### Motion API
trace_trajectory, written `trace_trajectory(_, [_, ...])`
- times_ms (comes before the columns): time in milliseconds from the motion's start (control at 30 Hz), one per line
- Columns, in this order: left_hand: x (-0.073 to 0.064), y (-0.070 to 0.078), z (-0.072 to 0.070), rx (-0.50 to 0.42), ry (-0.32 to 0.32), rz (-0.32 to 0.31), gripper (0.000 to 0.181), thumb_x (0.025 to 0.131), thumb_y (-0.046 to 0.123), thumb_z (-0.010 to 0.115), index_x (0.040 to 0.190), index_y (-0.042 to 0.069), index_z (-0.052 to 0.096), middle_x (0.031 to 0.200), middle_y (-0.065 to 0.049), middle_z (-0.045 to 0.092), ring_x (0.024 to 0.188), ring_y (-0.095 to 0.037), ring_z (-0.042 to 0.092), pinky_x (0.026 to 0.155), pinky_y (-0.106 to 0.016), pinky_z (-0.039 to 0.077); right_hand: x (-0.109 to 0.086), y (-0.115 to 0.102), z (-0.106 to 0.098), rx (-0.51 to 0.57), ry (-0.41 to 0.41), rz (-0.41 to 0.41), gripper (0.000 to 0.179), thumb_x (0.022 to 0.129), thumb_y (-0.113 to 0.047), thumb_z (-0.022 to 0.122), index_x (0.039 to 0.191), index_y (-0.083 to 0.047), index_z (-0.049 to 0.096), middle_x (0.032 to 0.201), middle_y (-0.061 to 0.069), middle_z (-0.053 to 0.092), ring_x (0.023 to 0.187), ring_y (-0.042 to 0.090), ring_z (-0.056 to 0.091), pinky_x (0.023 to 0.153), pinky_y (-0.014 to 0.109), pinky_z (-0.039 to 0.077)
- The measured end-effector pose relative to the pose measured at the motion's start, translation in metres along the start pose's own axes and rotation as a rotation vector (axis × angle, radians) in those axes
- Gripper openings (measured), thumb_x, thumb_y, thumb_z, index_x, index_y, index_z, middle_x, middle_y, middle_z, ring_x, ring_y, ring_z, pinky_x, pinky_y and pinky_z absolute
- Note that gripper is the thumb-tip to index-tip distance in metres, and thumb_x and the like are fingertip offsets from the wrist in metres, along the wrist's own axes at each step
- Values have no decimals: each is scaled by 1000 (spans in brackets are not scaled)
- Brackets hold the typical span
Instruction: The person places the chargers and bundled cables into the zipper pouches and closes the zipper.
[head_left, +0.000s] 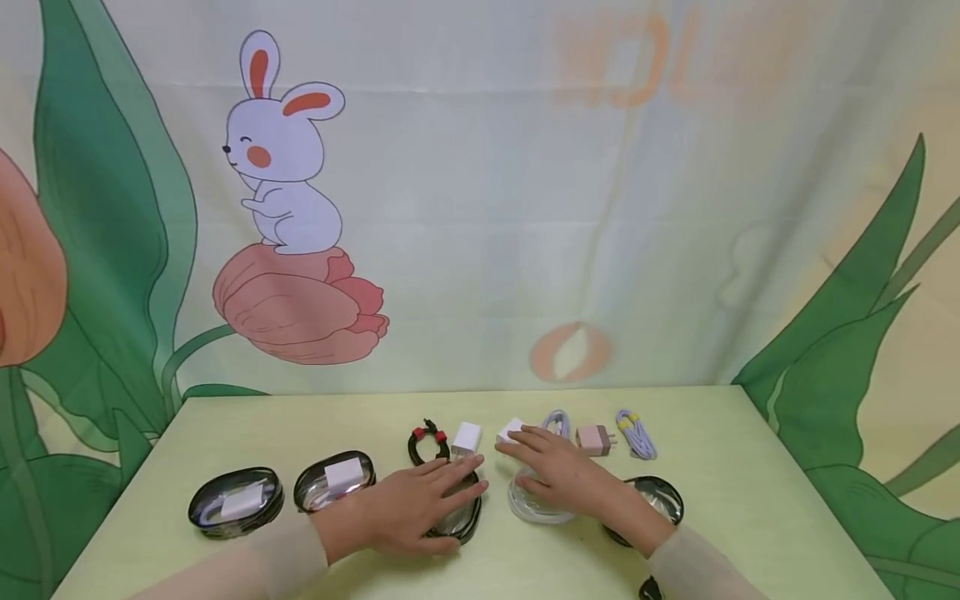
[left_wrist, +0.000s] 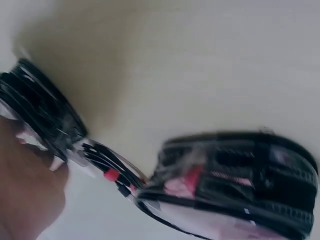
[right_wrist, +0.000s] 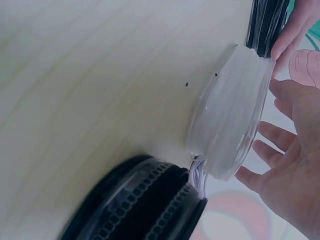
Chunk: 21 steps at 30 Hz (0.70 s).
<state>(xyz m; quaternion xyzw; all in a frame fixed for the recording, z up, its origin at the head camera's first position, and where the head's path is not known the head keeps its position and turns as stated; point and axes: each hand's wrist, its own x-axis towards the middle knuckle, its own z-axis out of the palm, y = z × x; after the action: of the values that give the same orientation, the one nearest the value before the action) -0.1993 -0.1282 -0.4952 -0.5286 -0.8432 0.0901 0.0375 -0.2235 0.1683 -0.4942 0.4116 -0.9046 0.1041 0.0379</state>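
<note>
My left hand (head_left: pixel 411 504), palm down with fingers stretched out, rests over a black oval zip case with a clear top (head_left: pixel 468 527). In the left wrist view that case (left_wrist: pixel 47 107) stands right at the fingers. My right hand (head_left: pixel 564 472) reaches over a clear white oval case (head_left: pixel 538 508), its fingers extended. In the right wrist view the fingertips lie right at the rim of the clear case (right_wrist: pixel 227 117). Just beyond the hands are a black coiled cable with red ties (head_left: pixel 427 443) and two white charger plugs, one upright (head_left: pixel 467 437) and one partly covered (head_left: pixel 511 429).
To the left lie two black cases (head_left: pixel 236 502) (head_left: pixel 335 482) with white items inside. Another black case (head_left: pixel 666 498) sits partly under my right forearm. Behind it are a pink charger plug (head_left: pixel 592 440), a lilac cable with yellow ties (head_left: pixel 636 435) and another lilac cable (head_left: pixel 557 421). A printed curtain (head_left: pixel 465 250) hangs behind the table.
</note>
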Motion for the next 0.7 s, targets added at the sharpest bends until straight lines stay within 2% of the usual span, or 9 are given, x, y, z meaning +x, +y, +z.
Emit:
trace_trajectory(100, [0,9,0,25,3,-107,77,102,66,36,158,13,37,161,-16,36,148,-28,37,115,-42,38,0,-1,1,4,-5,-4,56,101,-26,65,153,-13,47,152,17,49,143,38,42,113,55,39])
trace_trajectory(200, [0,20,1,2,15,-245,82,98,73,39,155,14,43,155,-17,45,141,-34,44,111,-48,42,0,-2,2,0,-10,-2,56,101,-26,64,153,-13,46,152,17,48,143,38,41,113,55,38])
trace_trajectory(267, [-3,25,2,-46,26,-320,86,95,76,42,156,15,42,155,-18,43,141,-39,42,111,-53,40,1,-3,2,-7,-5,-6,57,101,-27,65,153,-13,46,153,16,47,144,38,40,113,55,39])
trace_trajectory(333, [-7,27,2,-101,39,-356,89,92,77,47,157,17,39,159,-18,38,143,-43,37,113,-59,35,3,-4,1,-14,9,-23,57,101,-27,65,152,-13,46,153,17,48,143,39,41,112,55,39])
trace_trajectory(433, [-13,23,0,-151,35,-326,91,90,75,52,160,21,32,164,-18,28,148,-46,26,116,-64,27,8,-4,-2,-26,13,-56,56,101,-26,66,151,-12,47,152,17,48,142,40,42,111,54,41])
trace_trajectory(567, [-19,12,-2,-148,-6,-212,84,93,69,52,162,29,25,169,-14,17,153,-45,12,117,-65,22,18,-3,-12,-12,-21,-79,54,101,-22,66,150,-11,49,154,17,46,143,39,41,111,52,41])
trace_trajectory(633, [-20,7,0,-129,-17,-161,80,95,67,50,163,32,23,170,-12,14,154,-44,10,118,-64,23,25,-1,-17,-17,-39,-93,53,101,-21,66,151,-12,49,155,15,45,143,37,41,111,51,41])
trace_trajectory(700, [-20,3,1,-109,-23,-130,77,97,65,48,162,34,24,170,-12,13,153,-45,12,117,-63,25,34,2,-19,-35,-56,-114,53,101,-21,65,151,-13,49,155,14,45,143,34,41,111,49,42])
